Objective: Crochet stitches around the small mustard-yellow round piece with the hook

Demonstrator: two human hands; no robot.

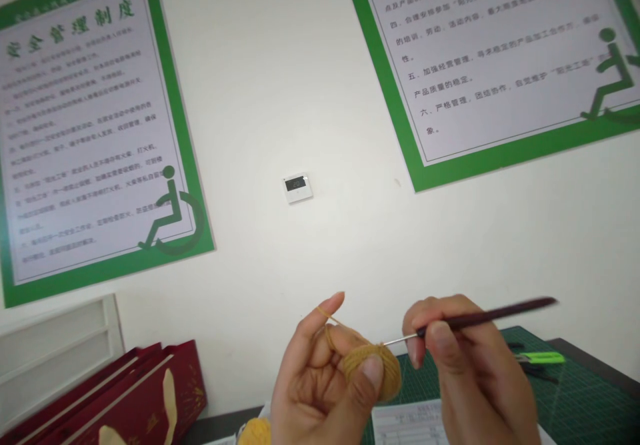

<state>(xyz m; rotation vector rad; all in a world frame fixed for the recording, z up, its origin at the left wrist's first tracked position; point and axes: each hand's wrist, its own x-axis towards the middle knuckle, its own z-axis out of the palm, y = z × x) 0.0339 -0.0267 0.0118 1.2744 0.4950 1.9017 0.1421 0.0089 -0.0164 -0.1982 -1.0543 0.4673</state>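
My left hand [320,378] pinches a small round piece of tan crochet work [391,373] between thumb and fingers. A strand of tan yarn [330,317] runs over its raised index finger. In my right hand [470,365] is a crochet hook [493,315] with a dark red handle, held like a pen. The hook's thin metal shaft points left, and its tip meets the top edge of the crochet piece. Whether a loop sits on the tip is too small to tell.
Below my hands lie a green cutting mat [575,405], a printed sheet [410,424] and yellow yarn [255,432]. A bright green-handled tool [545,358] rests on the mat. Dark red gift bags [185,382] stand at left. Posters and a thermostat [297,188] are on the wall.
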